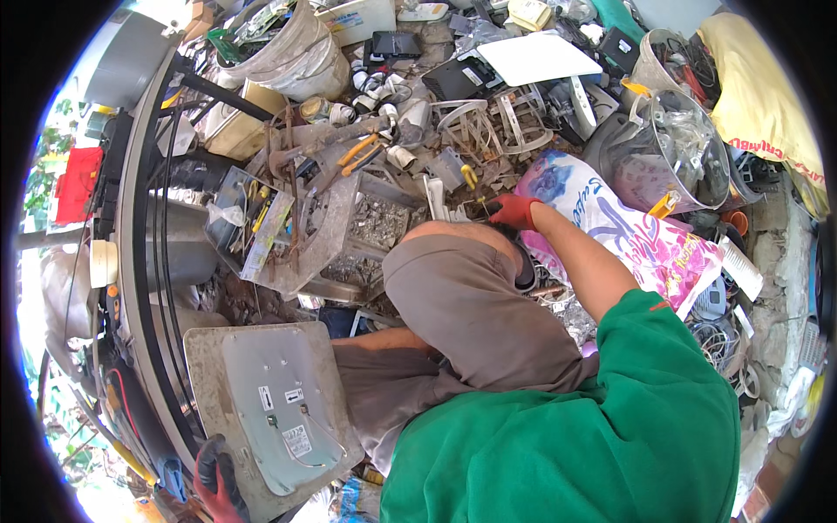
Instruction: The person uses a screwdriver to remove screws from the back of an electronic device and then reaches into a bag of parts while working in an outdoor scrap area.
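Left hand [218,484] pinches a panel [277,418] by its edge, a one-sided hold that could slip; right hand [513,211] amid scrap [516,126], grip impossible to tell.

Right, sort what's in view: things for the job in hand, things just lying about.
Probably in the job:
- grey panel, left hand at its edge
- yellow-handled tool, near the right hand

Apparently lying about:
- white panel
- bucket
- yellow sack

You're in a cluttered scrap workshop: pliers [358,155], discarded electronics [465,77] and a wire-filled bucket [647,73] show it.
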### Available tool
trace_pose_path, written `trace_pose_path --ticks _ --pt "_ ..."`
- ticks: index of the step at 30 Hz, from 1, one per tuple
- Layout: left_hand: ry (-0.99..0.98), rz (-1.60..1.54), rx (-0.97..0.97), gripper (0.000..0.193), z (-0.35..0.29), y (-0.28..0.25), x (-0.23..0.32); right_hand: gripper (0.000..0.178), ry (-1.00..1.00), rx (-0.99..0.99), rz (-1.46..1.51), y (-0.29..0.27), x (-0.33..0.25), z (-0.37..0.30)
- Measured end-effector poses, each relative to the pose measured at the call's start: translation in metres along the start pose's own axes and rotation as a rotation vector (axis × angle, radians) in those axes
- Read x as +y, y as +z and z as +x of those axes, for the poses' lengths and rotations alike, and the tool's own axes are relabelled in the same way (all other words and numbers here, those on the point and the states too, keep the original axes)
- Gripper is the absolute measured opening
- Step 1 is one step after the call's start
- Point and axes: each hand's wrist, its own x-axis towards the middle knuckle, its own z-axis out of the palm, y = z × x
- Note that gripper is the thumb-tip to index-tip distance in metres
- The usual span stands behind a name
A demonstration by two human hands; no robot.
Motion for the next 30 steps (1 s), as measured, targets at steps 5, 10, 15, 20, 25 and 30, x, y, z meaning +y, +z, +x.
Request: trace_pose_path --ticks 5,10,15,20,25,30 --pt "-0.059 -0.086 0.005 0.028 -0.005 0.001 0.002 0.074 0.042 -0.031 -0.487 0.007 -0.014 -0.016" --pt "0.001 0.040 0.039 0.027 -0.008 0.008 0.007 0.072 0.002 -0.018 -0.289 0.013 -0.024 -0.013" --pt "-0.017 -0.031 0.016 0.027 -0.007 0.000 -0.001 0.060 -0.036 0.069 -0.006 0.008 -0.014 -0.020" --pt "0.006 0.000 0.016 0.027 -0.008 0.003 0.001 0.053 0.051 0.181 -0.015 0.019 0.005 -0.027" --pt "0.000 0.019 0.037 0.027 -0.008 0.002 0.000 0.060 0.009 0.280 0.781 0.017 0.042 -0.026" --pt "-0.016 -0.010 0.038 0.027 -0.009 0.003 0.001 0.058 -0.047 0.369 0.297 0.041 0.064 -0.032"
